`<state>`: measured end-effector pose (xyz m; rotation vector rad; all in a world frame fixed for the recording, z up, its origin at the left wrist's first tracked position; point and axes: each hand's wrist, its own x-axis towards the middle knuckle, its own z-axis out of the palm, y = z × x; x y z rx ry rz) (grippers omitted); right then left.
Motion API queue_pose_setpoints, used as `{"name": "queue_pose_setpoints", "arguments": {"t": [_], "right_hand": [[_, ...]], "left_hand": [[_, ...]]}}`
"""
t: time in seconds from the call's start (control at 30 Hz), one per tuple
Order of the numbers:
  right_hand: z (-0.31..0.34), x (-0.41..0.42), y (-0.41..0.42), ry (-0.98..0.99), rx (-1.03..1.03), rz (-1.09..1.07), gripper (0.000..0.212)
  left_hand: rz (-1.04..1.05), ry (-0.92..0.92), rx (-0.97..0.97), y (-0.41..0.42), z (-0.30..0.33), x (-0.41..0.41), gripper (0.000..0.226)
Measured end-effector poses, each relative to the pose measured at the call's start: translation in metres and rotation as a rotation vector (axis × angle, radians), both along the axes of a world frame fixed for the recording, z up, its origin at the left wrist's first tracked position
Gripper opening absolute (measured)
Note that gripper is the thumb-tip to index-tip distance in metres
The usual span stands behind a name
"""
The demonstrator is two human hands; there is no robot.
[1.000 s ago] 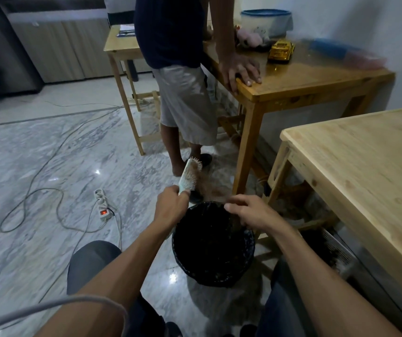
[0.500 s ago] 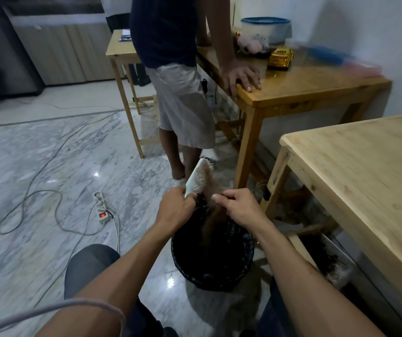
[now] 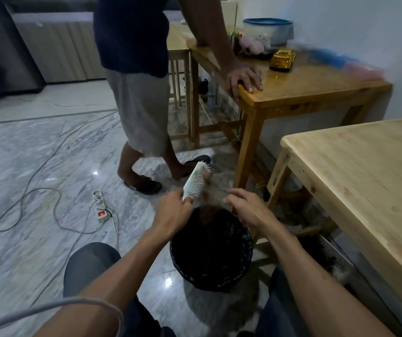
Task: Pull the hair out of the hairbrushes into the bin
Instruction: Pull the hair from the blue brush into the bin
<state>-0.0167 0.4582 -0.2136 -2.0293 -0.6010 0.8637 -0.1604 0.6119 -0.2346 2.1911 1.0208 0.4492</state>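
A pale green hairbrush (image 3: 196, 181) with white pins points up and away, held by its handle in my left hand (image 3: 173, 211). Just right of it, my right hand (image 3: 247, 209) hovers over the far rim of the bin with fingers curled downward. A blurred tuft of brown hair (image 3: 209, 203) hangs between the brush and the bin; whether the fingers still grip it is unclear. The black bin (image 3: 210, 249) stands on the floor between my knees, directly under both hands.
Another person (image 3: 144, 93) stands just beyond the bin, one hand on a wooden table (image 3: 304, 91) holding a yellow toy car (image 3: 282, 59). A lighter wooden table (image 3: 365, 171) is at right. A power strip (image 3: 101, 209) and cables lie on the marble floor at left.
My right hand has gone from pinching hair at the brush to hanging over the bin's rim with the hair trailing down. The brush stays upright. The standing person stepped, feet now apart.
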Motion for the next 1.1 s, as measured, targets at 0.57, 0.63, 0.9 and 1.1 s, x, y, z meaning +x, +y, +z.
{"name": "queue_pose_setpoints", "arguments": {"t": [0.57, 0.63, 0.9, 1.1], "right_hand": [[-0.001, 0.0, 0.001, -0.163, 0.129, -0.132, 0.011], [-0.006, 0.002, -0.005, -0.144, 0.083, -0.106, 0.015], [-0.009, -0.002, 0.006, 0.188, 0.269, 0.001, 0.05], [-0.016, -0.006, 0.013, 0.097, 0.382, -0.078, 0.018]], "left_hand": [[0.134, -0.06, -0.11, 0.003, 0.011, -0.005, 0.025], [0.106, -0.02, -0.037, 0.009, 0.012, -0.007, 0.025], [-0.267, 0.007, 0.244, -0.012, 0.02, -0.005, 0.022], [-0.372, 0.011, 0.184, -0.009, 0.032, -0.007, 0.035]]}}
